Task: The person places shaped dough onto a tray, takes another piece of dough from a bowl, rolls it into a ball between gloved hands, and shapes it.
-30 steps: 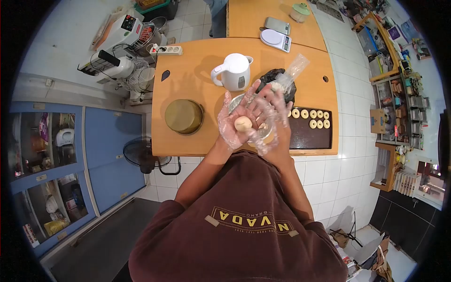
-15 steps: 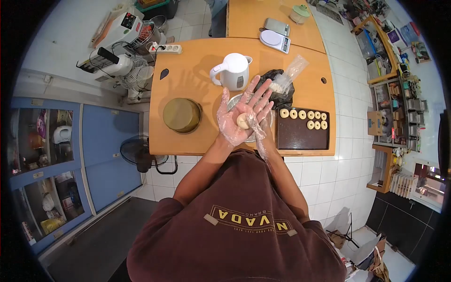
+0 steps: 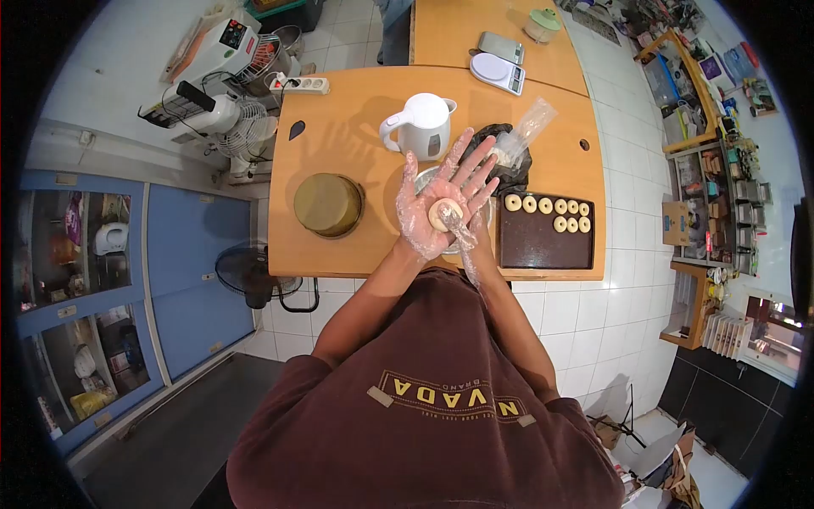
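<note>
On the palm of my left hand (image 3: 416, 220) lies a round piece of pale dough (image 3: 436, 215). That hand is palm up and open, its fingers spread and dusted with flour. The fingers of my right hand (image 3: 463, 237), bunched together, press on the middle of the dough. Part of a bowl (image 3: 425, 179) shows behind my hands. To the right, a dark tray (image 3: 547, 248) bears several dough rings (image 3: 560, 206) in two rows.
A white kettle (image 3: 426, 127) stands beyond my hands, with a black bag (image 3: 513, 176) and a clear plastic bag (image 3: 533, 125) right of it. At left is a round brownish container (image 3: 328, 205). Scales (image 3: 498, 71) and a power strip (image 3: 303, 86) lie farther back.
My right hand was blurred above the palm, then came down beside the dough; its fingers now press on the dough's middle. My left hand has stayed palm up with the dough.
</note>
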A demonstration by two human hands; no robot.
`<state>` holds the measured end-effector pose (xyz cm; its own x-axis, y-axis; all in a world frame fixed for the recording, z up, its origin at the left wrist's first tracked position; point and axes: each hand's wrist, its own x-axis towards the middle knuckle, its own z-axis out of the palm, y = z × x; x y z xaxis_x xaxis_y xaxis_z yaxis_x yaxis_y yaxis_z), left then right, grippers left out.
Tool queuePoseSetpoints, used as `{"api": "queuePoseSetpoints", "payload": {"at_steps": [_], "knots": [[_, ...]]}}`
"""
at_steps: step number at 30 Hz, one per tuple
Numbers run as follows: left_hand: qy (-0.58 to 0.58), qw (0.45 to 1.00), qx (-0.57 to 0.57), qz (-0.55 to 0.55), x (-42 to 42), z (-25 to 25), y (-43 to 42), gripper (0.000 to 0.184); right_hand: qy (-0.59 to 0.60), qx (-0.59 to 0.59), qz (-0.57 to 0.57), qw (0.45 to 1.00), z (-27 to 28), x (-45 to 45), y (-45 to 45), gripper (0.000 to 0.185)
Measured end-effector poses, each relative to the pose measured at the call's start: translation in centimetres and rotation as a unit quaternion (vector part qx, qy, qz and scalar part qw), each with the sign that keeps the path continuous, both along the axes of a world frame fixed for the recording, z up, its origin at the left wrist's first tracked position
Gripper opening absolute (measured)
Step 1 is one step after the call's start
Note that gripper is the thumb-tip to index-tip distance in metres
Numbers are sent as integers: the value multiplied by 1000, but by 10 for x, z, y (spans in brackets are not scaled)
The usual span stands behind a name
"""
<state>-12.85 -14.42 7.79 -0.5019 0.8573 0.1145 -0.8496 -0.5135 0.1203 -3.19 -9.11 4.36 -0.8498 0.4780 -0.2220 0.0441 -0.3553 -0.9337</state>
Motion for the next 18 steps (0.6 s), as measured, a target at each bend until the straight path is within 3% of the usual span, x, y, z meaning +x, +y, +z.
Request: {"api": "queuePoseSetpoints", "payload": {"at_steps": [6,12,15,18], "knots": [[16,1000,-4,0,1,3,-1,92,-24,-34,21,999,7,1,0,82],[-31,999,19,-12,3,1,0,92,63,22,-1,998,-20,-3,5,93],[-42,999,16,-10,4,-2,0,91,51,-43,-48,997,-2,1,7,93],[-30,999,11,-8,4,-3,1,92,22,36,-12,999,-6,7,4,95]]}}
